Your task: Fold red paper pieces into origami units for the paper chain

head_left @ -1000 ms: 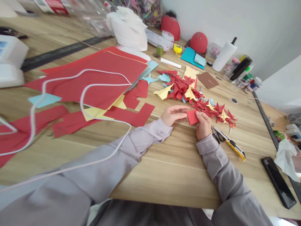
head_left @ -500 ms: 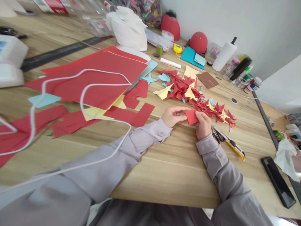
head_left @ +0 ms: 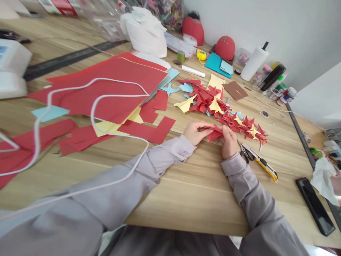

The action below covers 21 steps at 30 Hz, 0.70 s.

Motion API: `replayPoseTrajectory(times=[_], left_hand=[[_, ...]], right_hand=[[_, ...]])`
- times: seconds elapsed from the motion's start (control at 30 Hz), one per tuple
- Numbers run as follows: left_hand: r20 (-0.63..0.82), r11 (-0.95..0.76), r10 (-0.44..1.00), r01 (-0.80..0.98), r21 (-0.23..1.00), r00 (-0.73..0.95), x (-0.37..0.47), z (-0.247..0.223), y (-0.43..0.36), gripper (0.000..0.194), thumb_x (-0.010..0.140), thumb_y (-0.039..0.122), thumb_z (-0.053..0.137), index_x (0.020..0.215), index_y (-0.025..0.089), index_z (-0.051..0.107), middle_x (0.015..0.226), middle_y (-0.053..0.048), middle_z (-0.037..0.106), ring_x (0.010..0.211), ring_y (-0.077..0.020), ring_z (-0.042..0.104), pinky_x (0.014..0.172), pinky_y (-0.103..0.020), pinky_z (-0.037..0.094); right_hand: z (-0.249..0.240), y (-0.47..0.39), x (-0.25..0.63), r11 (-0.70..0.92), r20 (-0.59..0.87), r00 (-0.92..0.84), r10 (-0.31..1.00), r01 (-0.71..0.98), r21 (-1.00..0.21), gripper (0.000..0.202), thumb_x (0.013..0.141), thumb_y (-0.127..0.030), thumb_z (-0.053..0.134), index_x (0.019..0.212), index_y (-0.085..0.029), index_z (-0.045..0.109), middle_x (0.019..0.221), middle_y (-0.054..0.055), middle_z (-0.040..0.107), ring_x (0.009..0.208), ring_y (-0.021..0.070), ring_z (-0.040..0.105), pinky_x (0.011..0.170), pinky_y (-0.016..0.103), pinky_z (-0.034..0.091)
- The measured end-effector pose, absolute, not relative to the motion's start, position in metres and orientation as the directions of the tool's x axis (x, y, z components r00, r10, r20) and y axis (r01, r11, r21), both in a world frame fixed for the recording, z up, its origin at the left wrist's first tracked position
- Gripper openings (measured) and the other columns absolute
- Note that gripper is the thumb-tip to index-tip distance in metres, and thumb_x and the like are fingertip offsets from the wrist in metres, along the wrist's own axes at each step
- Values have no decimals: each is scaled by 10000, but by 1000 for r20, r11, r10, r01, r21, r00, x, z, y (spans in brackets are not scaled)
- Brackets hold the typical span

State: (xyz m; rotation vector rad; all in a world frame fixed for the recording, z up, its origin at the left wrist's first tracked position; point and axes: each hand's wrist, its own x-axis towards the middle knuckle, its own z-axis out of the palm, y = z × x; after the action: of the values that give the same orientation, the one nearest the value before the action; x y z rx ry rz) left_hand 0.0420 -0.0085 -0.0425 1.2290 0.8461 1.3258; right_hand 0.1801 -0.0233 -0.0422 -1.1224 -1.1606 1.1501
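A small folded red paper (head_left: 214, 133) is held between both hands above the wooden table (head_left: 186, 199). My left hand (head_left: 195, 133) pinches its left side, fingers closed on it. On the right side, my right hand (head_left: 229, 142) grips the paper with thumb and fingers. Just beyond the hands lies a pile of folded red paper pieces (head_left: 204, 99), mixed with yellow and blue ones. Scissors (head_left: 246, 153) and a yellow cutter knife (head_left: 263, 163) lie right of my right hand.
Large red sheets (head_left: 106, 85) with a white cord (head_left: 117, 95) over them lie at the left. A black phone (head_left: 315, 206) rests near the right edge. A brown paper (head_left: 235, 90) and a white roll (head_left: 254, 63) are farther back.
The red paper was a flat square facing up; now it is opened or creased into a pointed, folded shape. My right hand has shifted slightly to the left.
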Motion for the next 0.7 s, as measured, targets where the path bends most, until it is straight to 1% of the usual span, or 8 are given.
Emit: replayPoseTrajectory(times=[0.07, 0.13, 0.27, 0.4, 0.6, 0.7], left_hand=[[190, -163, 978, -244, 956, 89, 42, -42, -8, 217, 606, 266, 680, 778, 134, 697, 858, -82, 687, 834, -198, 617, 811, -348, 473], [192, -173, 979, -232, 957, 65, 42, -41, -7, 213, 613, 273, 679, 773, 133, 697, 847, -81, 687, 823, -194, 615, 802, -344, 473], [182, -170, 982, -203, 964, 43, 42, -41, -7, 203, 613, 273, 682, 761, 134, 698, 827, -76, 684, 808, -186, 611, 792, -337, 473], [194, -184, 980, -198, 963, 36, 42, -42, -7, 192, 598, 269, 692, 737, 136, 695, 832, -73, 675, 809, -181, 606, 788, -337, 475], [215, -195, 973, -205, 959, 82, 43, -47, -7, 153, 593, 231, 680, 713, 137, 690, 832, -75, 679, 818, -185, 616, 802, -337, 480], [168, -142, 981, -228, 963, 101, 43, -48, -7, 257, 591, 209, 669, 835, 129, 677, 862, -82, 685, 801, -183, 625, 770, -329, 496]], right_hand=[[-40, -24, 179, 98, 94, 47, 994, -92, -991, 310, 754, -479, 495, 855, -199, 582, 599, -13, 558, 497, 124, 510, 428, 243, 354], [-37, -26, 178, 115, 112, 39, 993, -107, -987, 283, 741, -442, 524, 904, -214, 563, 616, -15, 560, 526, 129, 533, 435, 236, 365], [-36, -27, 178, 115, 114, 15, 993, -95, -989, 238, 681, -324, 602, 885, -217, 544, 662, -23, 567, 539, 110, 517, 448, 215, 377], [-39, -26, 179, 119, 120, -3, 993, -69, -990, 228, 648, -237, 598, 864, -210, 534, 708, -23, 585, 512, 90, 490, 443, 206, 384], [-43, -26, 178, 153, 156, -38, 987, -59, -986, 140, 672, -222, 598, 801, -202, 549, 726, -19, 585, 544, 88, 512, 444, 197, 409], [-42, -26, 177, 164, 168, -33, 985, -85, -983, 164, 672, -219, 605, 820, -209, 535, 706, -28, 585, 536, 90, 521, 427, 192, 405]])
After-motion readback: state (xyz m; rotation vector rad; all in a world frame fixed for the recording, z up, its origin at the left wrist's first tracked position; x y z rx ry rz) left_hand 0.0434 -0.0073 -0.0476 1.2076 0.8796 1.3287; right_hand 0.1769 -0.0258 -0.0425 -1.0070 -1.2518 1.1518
